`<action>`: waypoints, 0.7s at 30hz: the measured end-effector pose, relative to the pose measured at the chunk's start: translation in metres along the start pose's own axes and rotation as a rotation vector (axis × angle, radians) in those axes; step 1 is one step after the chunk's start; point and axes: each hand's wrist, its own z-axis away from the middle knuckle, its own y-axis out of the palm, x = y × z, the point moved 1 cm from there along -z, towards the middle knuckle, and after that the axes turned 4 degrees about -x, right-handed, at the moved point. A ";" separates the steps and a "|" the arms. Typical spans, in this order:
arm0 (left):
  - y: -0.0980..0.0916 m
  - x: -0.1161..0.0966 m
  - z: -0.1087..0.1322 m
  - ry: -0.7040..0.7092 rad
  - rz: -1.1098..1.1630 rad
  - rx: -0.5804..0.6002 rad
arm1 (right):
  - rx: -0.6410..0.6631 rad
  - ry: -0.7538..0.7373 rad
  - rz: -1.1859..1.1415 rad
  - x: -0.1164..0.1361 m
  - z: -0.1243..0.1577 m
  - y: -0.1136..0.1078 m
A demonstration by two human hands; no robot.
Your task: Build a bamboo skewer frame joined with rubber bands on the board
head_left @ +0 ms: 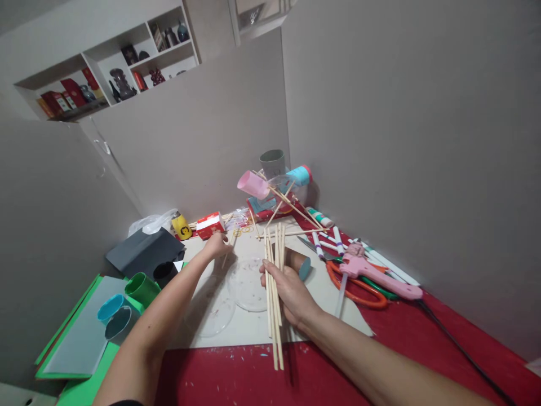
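My right hand [291, 293] is wrapped round a bundle of several wooden chopsticks [273, 316], held upright over the white sheet with uneven lower ends. Farther back on the left, my left hand [217, 246] reaches down with its fingertips pinched at a single chopstick [229, 251]. A red and white box [210, 224] is just beyond that hand. Below the hands are two clear plastic discs, one nearer [211, 313] and one in the middle [247, 287]. Beside my right hand lies a brown paper tube [296, 260] with a blue end, partly hidden by the bundle.
A chopstick frame [291, 231] with a pink cup [253, 185] stands at the back. To the right lie a pink glue gun [380, 276] with a cord, orange-handled scissors [359, 296] and markers [338, 239]. Coloured tubes [141, 288] and paper sheets [78, 338] occupy the left.
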 end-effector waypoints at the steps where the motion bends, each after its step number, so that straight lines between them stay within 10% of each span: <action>1: -0.001 -0.002 0.008 0.009 0.078 0.016 | 0.000 0.005 -0.001 0.001 0.000 0.000; 13: 0.013 -0.034 0.104 -0.062 1.083 0.294 | 0.044 0.025 -0.028 0.005 0.001 0.003; 21: 0.030 -0.040 0.133 -0.156 1.140 0.338 | 0.071 0.015 -0.025 0.009 0.003 0.004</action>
